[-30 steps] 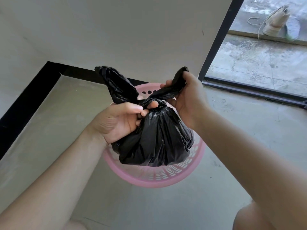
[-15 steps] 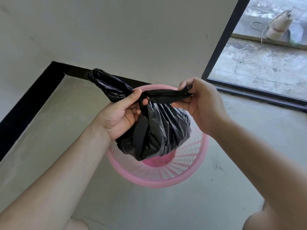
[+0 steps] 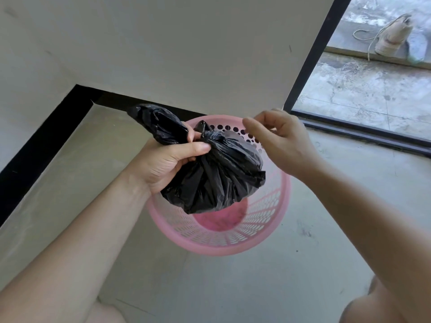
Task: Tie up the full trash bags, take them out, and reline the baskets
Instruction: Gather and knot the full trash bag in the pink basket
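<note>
A black trash bag (image 3: 221, 176) hangs over a pink basket (image 3: 233, 250) on the grey floor (image 3: 326, 241), neck gripped by the left hand (image 3: 170, 164); the right hand (image 3: 282, 141) hovers loose and empty. Behind the basket are a white wall (image 3: 186, 54) and black skirting (image 3: 35, 148).

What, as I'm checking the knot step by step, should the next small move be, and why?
Probably: the right hand pinches the short tail poking up beside the knot and pulls it snug. That hand holds nothing, while the left hand grips the trash bag at its neck, by the long tail, over the pink basket; the knot may be loose.
</note>
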A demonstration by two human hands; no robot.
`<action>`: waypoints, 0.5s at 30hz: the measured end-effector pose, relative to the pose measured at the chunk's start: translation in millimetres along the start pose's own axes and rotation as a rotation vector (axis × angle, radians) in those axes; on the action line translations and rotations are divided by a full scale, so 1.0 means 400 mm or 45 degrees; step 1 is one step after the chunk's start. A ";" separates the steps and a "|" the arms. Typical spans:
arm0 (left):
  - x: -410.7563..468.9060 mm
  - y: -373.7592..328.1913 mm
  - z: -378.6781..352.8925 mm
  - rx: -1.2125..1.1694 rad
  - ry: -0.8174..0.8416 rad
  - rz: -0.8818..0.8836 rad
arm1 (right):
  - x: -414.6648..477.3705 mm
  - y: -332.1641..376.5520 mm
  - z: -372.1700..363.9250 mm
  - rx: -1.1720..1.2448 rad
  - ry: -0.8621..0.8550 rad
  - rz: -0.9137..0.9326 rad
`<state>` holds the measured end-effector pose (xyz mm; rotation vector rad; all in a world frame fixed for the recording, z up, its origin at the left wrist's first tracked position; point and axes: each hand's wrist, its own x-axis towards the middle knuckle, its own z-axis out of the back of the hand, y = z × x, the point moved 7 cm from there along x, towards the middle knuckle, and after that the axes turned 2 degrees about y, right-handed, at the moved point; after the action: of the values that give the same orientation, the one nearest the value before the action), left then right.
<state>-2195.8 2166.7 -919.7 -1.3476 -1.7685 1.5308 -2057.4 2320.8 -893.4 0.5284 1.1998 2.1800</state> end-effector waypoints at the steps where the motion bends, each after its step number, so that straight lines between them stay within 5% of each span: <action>1: -0.002 0.001 -0.005 0.032 0.000 -0.004 | 0.000 0.008 -0.012 0.064 0.078 0.015; 5: -0.006 -0.001 -0.030 0.090 0.021 -0.052 | -0.020 0.034 -0.072 -0.060 0.378 0.164; 11: -0.013 -0.010 -0.028 0.128 -0.096 -0.115 | -0.020 0.015 -0.086 0.297 0.451 0.010; 15: -0.013 -0.001 -0.032 -0.021 -0.060 -0.039 | -0.017 0.015 -0.076 0.161 0.380 0.117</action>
<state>-2183.2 2168.6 -914.1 -1.2963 -1.8257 1.5469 -2072.0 2295.0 -904.4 0.3204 1.5043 2.3311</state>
